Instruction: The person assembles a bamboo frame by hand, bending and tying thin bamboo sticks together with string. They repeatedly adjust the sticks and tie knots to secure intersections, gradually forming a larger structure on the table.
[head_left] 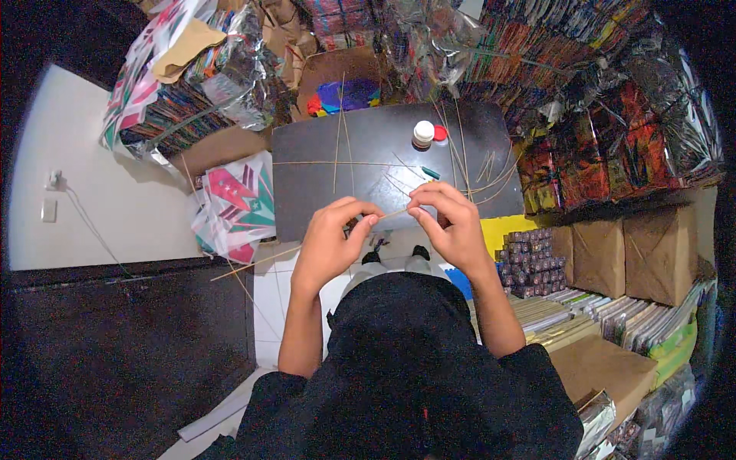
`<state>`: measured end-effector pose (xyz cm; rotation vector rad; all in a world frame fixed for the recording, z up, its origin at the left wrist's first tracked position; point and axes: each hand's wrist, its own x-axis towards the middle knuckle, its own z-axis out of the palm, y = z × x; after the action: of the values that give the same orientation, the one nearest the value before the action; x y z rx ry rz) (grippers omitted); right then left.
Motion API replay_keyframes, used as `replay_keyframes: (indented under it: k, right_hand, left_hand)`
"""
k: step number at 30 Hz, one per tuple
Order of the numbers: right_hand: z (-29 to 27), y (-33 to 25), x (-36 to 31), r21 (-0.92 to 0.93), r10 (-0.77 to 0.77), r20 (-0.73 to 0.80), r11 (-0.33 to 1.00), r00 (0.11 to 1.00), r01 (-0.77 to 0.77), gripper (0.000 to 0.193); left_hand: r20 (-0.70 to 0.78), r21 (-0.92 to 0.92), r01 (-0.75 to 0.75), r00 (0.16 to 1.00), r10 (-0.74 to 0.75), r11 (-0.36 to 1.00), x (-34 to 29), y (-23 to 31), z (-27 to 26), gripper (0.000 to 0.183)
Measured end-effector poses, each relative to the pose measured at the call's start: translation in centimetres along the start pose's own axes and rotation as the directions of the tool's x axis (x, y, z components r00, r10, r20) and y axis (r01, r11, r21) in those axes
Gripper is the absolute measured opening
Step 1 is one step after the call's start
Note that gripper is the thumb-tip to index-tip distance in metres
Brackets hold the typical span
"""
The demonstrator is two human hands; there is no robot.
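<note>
A thin tan stick (393, 212), which looks like bamboo or cane, spans the gap between my hands in front of my body. My left hand (331, 239) pinches it between thumb and fingers, and its long end sticks out past that hand to the lower left. The other end is in the fingertips of my right hand (454, 222), whose fingers are closed on it. Just beyond my hands is the dark table (303, 199), with more thin sticks (345, 142) lying across it. A white-capped small jar (423, 132) stands there beside a red lid (440, 133). Nearer lies a small green object (431, 173).
Bent and straight sticks (460, 146) spread over the table's right side. Stacked bundles (552, 54) crowd the back and right, above brown wrapped packages (655, 253). Patterned sheets (238, 199) hang at the table's left, near a dark door-like panel (130, 345).
</note>
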<state>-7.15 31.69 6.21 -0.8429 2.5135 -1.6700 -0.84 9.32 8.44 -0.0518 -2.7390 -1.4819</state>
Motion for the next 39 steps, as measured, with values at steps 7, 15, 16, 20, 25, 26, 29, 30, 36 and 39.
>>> replay_keyframes:
  k: [7,15,16,20,25,26,29,30,36,39]
  right_hand:
    - [-0.1,-0.6,0.0,-0.001,0.001,0.046,1.0,0.999,-0.001,0.01]
    - [1.2,-0.5,-0.6,0.045,-0.114,0.075,0.993,0.991,0.111,0.012]
    - [1.5,-0.6,-0.6,0.05,-0.131,0.072,0.991,0.989,0.128,0.011]
    - [1.8,-0.1,-0.8,0.044,-0.163,0.027,0.986,0.986,0.162,0.013]
    - [1.6,-0.2,-0.9,0.076,-0.048,0.035,0.996,0.998,0.046,0.014]
    - [1.5,-0.2,-0.8,0.076,-0.048,0.037,0.996,0.998,0.045,0.014]
    - [1.4,-0.2,-0.5,0.081,-0.042,0.041,0.996,0.998,0.039,0.014]
    - [1.4,-0.2,-0.5,0.088,-0.037,0.04,0.996,0.998,0.033,0.013]
    - [1.4,-0.3,-0.1,0.092,-0.027,0.039,0.995,0.999,0.024,0.012]
    - [1.4,-0.2,0.1,0.094,-0.084,0.008,0.992,0.996,0.083,0.01]
  left_hand:
    - [0.009,0.002,-0.019,1.0,0.019,1.0,-0.2,-0.4,-0.1,0.011]
    - [0.056,0.021,-0.039,0.998,0.038,0.999,0.0,2.6,1.3,0.041]
    - [0.051,0.016,-0.038,0.998,0.037,0.999,0.0,2.5,1.6,0.044]
    - [0.003,-0.045,-0.047,0.999,0.048,0.998,0.1,1.2,2.1,0.039]
    - [-0.013,-0.059,-0.08,0.997,0.08,0.995,0.0,0.4,1.4,0.024]
    - [-0.014,-0.054,-0.075,0.997,0.074,0.996,0.1,0.5,1.3,0.021]
    - [-0.024,-0.04,-0.068,0.997,0.067,0.997,0.2,0.8,1.1,0.014]
    - [-0.031,-0.037,-0.072,0.997,0.071,0.997,0.3,1.0,1.1,0.012]
    - [-0.065,0.007,-0.066,0.996,0.067,0.998,0.2,1.3,0.6,0.012]
    - [-0.088,0.005,-0.103,0.991,0.103,0.995,0.2,0.8,0.5,0.012]
